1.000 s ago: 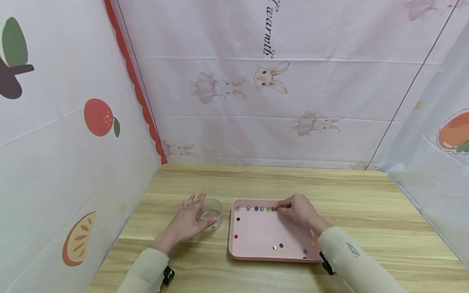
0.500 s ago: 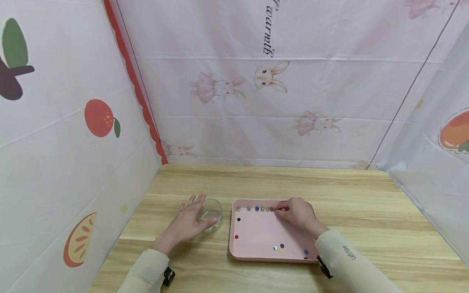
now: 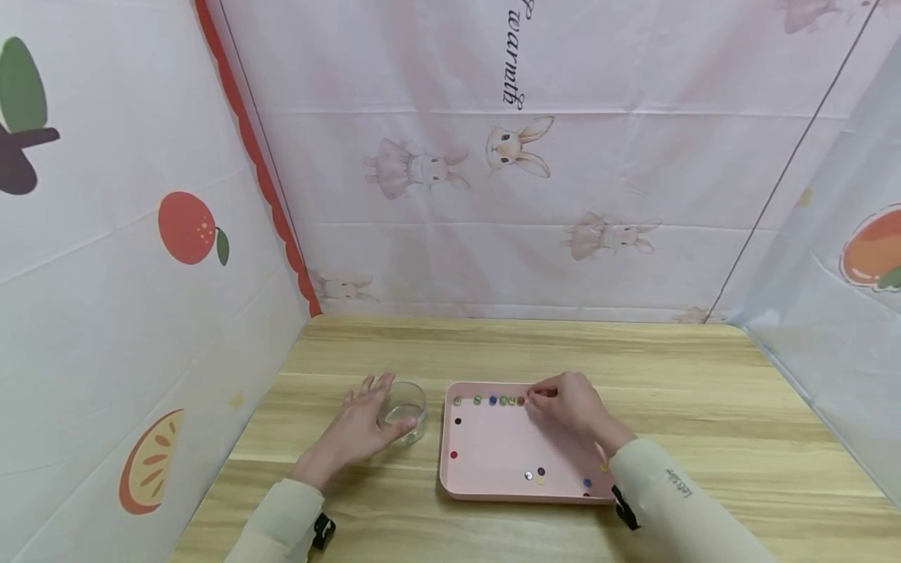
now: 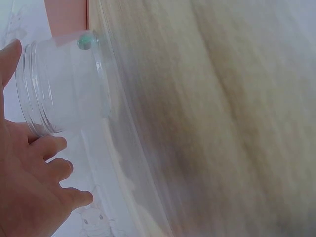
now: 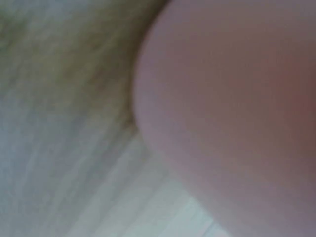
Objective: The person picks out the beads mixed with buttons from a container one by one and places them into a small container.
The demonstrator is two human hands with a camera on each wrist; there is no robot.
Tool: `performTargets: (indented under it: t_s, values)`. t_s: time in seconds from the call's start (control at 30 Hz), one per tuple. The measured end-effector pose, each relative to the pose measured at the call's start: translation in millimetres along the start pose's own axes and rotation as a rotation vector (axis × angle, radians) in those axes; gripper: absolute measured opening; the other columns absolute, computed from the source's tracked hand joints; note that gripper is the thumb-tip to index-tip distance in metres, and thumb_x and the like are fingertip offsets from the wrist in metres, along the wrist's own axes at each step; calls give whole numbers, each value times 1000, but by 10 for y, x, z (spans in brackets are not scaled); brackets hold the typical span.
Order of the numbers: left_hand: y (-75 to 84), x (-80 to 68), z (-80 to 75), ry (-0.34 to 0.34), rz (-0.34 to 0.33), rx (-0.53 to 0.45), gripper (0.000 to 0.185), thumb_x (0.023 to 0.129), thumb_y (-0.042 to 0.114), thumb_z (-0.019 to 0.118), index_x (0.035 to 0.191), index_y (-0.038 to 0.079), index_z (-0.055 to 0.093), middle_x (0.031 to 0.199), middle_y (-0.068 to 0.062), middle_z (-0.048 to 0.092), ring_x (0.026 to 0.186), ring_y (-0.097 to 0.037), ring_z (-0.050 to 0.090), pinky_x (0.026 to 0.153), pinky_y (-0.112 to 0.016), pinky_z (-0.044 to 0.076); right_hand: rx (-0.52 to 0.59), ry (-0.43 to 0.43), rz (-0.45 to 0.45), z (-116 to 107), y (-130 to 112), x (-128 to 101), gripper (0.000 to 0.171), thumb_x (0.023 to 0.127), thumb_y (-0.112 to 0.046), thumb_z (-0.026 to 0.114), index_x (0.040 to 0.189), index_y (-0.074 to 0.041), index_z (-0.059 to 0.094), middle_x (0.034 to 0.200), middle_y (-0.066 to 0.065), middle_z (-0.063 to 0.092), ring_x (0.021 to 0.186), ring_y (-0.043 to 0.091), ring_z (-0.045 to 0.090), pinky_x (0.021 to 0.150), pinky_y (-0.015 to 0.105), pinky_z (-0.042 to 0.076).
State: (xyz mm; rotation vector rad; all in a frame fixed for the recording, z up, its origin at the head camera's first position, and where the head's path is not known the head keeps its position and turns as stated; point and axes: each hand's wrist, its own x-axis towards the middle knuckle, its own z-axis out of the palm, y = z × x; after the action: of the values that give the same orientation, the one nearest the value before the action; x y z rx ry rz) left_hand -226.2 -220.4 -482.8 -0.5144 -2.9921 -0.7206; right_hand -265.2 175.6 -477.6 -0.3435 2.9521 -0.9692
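In the head view, my left hand (image 3: 357,428) reaches round a clear jar (image 3: 404,414), thumb on the near side. The left wrist view shows thumb and index finger spanning the jar's threaded mouth, other fingers spread. A green glass marble (image 4: 85,41) shows near the jar's base. My right hand (image 3: 573,405) bends over the far edge of a pink tray (image 3: 493,496), thumb and fingertips together beside a brown marble (image 3: 521,400). Whether they pinch something is hidden. Left of it runs a row of green, yellowish and blue marbles (image 3: 493,400). The right wrist view is a blur.
Elsewhere in the tray lie a dark piece (image 3: 458,421), a red one (image 3: 454,455), a silvery one (image 3: 529,475) and a blue one (image 3: 587,482). The wooden table (image 3: 394,508) is enclosed by printed cloth walls (image 3: 450,266).
The right fingertips have shifted slightly left along the tray's far edge. The marbles at the row's right end now sit closer together, further left. My left hand has stayed at the jar.
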Motion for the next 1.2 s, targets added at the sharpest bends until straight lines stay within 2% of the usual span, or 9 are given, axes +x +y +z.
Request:
performTargets:
  t_s: [0.2,0.57,0.63,0.77,0.87,0.97,1.1,1.2]
  values:
    - [8,-5,-7,2,-3,-5,104,97,73,57,166,1,25,172,-18,30,161,-46,18,127,-72,12,11,-14,-53,-90,-70,1,23,97,-21,77,113,-7,83,97,7,82,67,9,58,58,21,45]
    - [13,-15,-18,-7,-8,-14,104,98,72,56,166,1,24,172,-18,29,162,-45,17,128,-71,11,41,-37,-77,-210,-275,31,30,101,-28,72,123,-9,79,79,5,80,52,9,42,49,21,32]
    - [14,-14,-16,-8,-7,-11,104,98,72,56,167,1,24,172,-18,29,162,-44,16,128,-71,11,42,-34,-93,-211,-316,47,30,101,-29,72,123,-9,79,76,5,79,50,9,45,48,21,32]
    - [13,-11,-8,-7,-4,-6,103,98,72,56,166,1,24,172,-18,28,162,-45,17,128,-71,11,60,-37,-124,-212,-411,74,31,102,-28,71,124,-8,79,72,6,76,52,18,64,46,21,35]
    - [10,-13,-2,-5,-1,-5,103,98,71,56,166,1,24,172,-18,28,162,-45,17,128,-71,11,90,-54,-123,-213,-493,89,32,102,-28,71,126,-9,78,68,2,71,53,22,69,43,23,36]
    - [10,-18,2,-1,0,-3,102,99,71,56,166,1,25,172,-18,29,161,-46,18,127,-72,11,112,-69,-112,-207,-576,105,33,102,-30,70,127,-9,78,65,-4,65,47,16,61,42,23,37]
    - [12,-16,3,2,0,-2,102,99,71,56,166,0,25,172,-19,29,162,-45,18,127,-72,12,116,-55,-147,-174,-676,130,32,102,-29,70,125,-8,78,65,0,65,47,8,45,46,22,37]
    - [20,-13,1,0,-1,-7,102,98,71,56,166,0,26,172,-19,29,162,-45,18,127,-72,11,112,-34,-189,-138,-750,149,30,102,-27,71,122,-8,80,67,5,68,50,6,39,49,22,34]
